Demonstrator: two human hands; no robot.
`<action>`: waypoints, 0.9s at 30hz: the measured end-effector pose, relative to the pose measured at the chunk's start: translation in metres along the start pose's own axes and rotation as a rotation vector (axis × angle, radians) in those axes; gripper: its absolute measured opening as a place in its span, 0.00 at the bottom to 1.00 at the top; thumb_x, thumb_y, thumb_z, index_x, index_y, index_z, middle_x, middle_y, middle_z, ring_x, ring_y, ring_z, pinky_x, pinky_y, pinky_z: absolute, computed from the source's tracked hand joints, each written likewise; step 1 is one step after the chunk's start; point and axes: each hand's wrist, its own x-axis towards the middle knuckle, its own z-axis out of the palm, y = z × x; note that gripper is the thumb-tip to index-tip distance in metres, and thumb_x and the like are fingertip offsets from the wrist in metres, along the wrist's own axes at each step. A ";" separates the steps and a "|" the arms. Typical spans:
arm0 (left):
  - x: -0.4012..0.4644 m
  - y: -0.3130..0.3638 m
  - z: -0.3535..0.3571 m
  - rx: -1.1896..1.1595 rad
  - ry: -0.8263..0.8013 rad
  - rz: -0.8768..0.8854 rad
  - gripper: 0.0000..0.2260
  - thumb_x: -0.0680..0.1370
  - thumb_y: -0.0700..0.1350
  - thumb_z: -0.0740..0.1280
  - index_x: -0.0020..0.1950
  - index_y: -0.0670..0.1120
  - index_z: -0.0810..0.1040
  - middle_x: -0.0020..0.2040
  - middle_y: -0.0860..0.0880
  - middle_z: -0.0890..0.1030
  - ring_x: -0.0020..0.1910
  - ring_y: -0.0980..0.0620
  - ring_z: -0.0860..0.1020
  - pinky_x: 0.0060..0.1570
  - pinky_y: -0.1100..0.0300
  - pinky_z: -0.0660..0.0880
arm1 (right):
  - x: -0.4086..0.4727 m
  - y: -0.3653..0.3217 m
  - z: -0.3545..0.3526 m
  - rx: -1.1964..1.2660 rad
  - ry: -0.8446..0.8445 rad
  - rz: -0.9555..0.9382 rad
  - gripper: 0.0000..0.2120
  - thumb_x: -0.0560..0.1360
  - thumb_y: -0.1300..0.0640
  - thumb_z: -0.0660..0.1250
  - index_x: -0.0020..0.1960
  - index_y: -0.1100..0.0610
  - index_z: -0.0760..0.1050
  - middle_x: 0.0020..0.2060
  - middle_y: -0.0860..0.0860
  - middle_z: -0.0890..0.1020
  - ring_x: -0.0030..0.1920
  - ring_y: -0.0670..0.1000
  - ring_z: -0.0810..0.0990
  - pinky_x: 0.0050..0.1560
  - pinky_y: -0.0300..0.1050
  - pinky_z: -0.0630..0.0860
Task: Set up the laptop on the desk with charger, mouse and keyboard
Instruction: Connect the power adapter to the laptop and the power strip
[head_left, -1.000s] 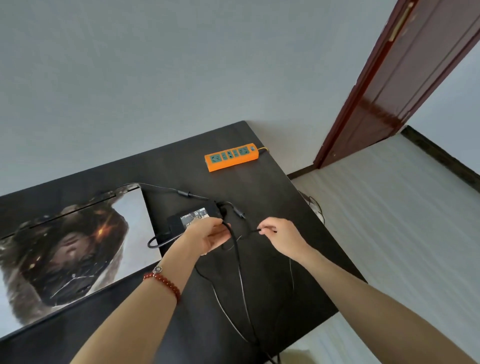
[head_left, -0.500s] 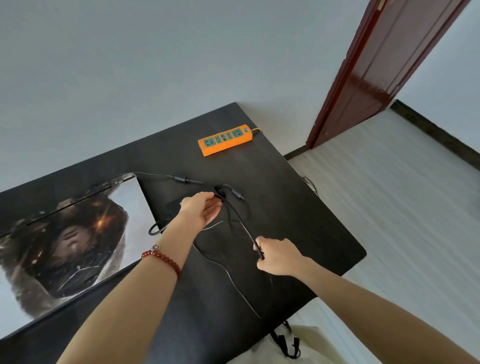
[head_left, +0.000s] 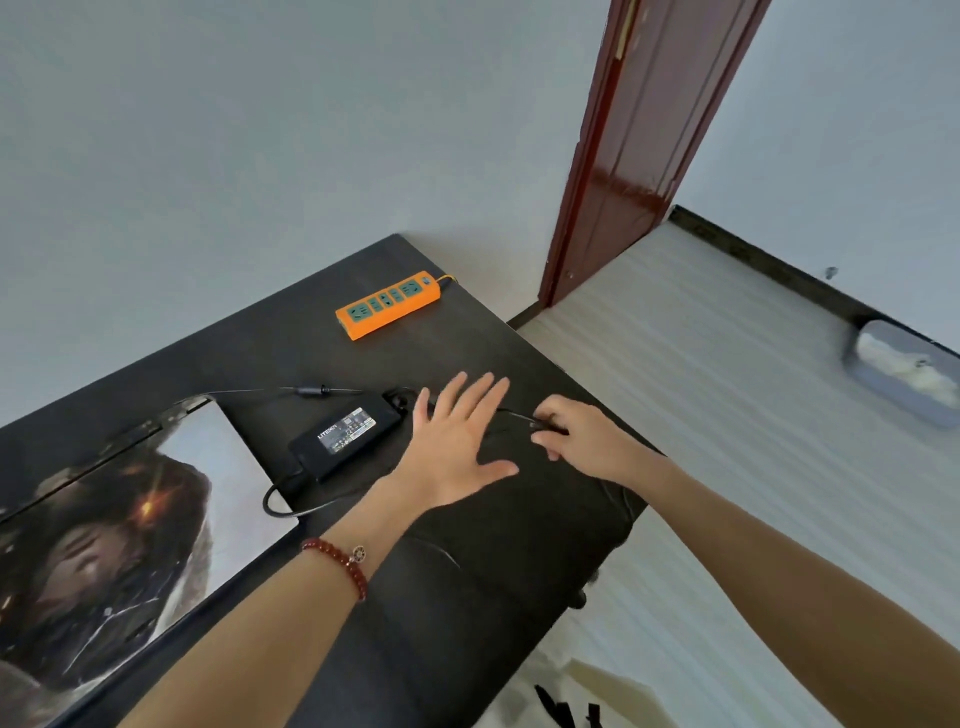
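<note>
Lying label-up on the black bench (head_left: 467, 597), LITEON charger brick (head_left: 345, 435); hovering just right of the brick, left hand (head_left: 457, 441), fingers spread, holding nothing; pinching the thin black cable (head_left: 511, 414) further right, right hand (head_left: 576, 436); sitting beyond the brick, orange power strip (head_left: 388, 304).

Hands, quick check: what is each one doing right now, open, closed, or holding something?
Left hand: open, fingers spread flat, holding nothing.
Right hand: closed, pinching the black charger cable.
</note>
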 end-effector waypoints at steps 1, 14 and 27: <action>0.006 0.005 0.001 -0.015 -0.044 0.019 0.36 0.73 0.60 0.64 0.75 0.53 0.50 0.74 0.50 0.60 0.74 0.48 0.53 0.70 0.38 0.43 | 0.003 -0.007 -0.006 0.031 0.011 -0.019 0.06 0.76 0.56 0.63 0.50 0.49 0.67 0.34 0.44 0.78 0.36 0.40 0.78 0.36 0.34 0.68; 0.033 -0.026 -0.036 -0.647 0.336 -0.301 0.08 0.80 0.42 0.56 0.43 0.47 0.73 0.34 0.47 0.75 0.36 0.52 0.74 0.37 0.69 0.68 | -0.031 0.053 -0.046 0.020 -0.068 0.139 0.09 0.79 0.55 0.59 0.45 0.59 0.74 0.36 0.53 0.78 0.40 0.52 0.79 0.46 0.44 0.74; 0.046 -0.040 -0.076 -0.658 0.411 -0.317 0.11 0.81 0.51 0.54 0.50 0.53 0.75 0.34 0.52 0.73 0.36 0.51 0.72 0.40 0.56 0.69 | 0.036 -0.036 -0.124 -0.128 0.639 -0.260 0.13 0.77 0.58 0.63 0.60 0.54 0.77 0.43 0.51 0.76 0.45 0.52 0.76 0.44 0.42 0.68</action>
